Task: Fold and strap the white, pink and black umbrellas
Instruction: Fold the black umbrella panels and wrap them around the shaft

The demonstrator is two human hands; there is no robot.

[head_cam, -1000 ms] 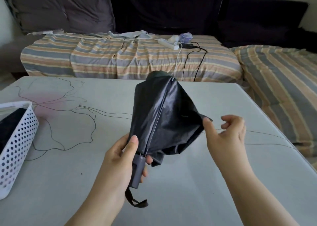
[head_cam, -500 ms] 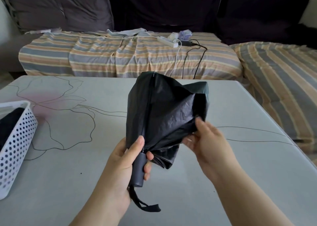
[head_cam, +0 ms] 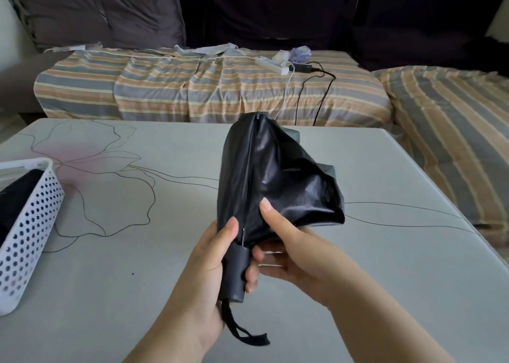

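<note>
The person's got the black umbrella point(head_cam: 264, 178) held upright over the table point(head_cam: 385, 280), collapsed but the canopy's still loose and puffed out to the right. Left hand point(head_cam: 209, 266) grips the handle point(head_cam: 235, 274), with the wrist strap point(head_cam: 242, 329) dangling below. Right hand point(head_cam: 292, 255) holds the bottom of the canopy, thumb pressing the fabric. A white basket point(head_cam: 27, 225) sits at the left edge.

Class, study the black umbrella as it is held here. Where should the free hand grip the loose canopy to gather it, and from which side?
Grip the black umbrella at its flared lower hem, coming from the right. The left hand already holds the handle, and the fabric bulges rightward, where the right hand is pinching the canopy near its base.
</note>
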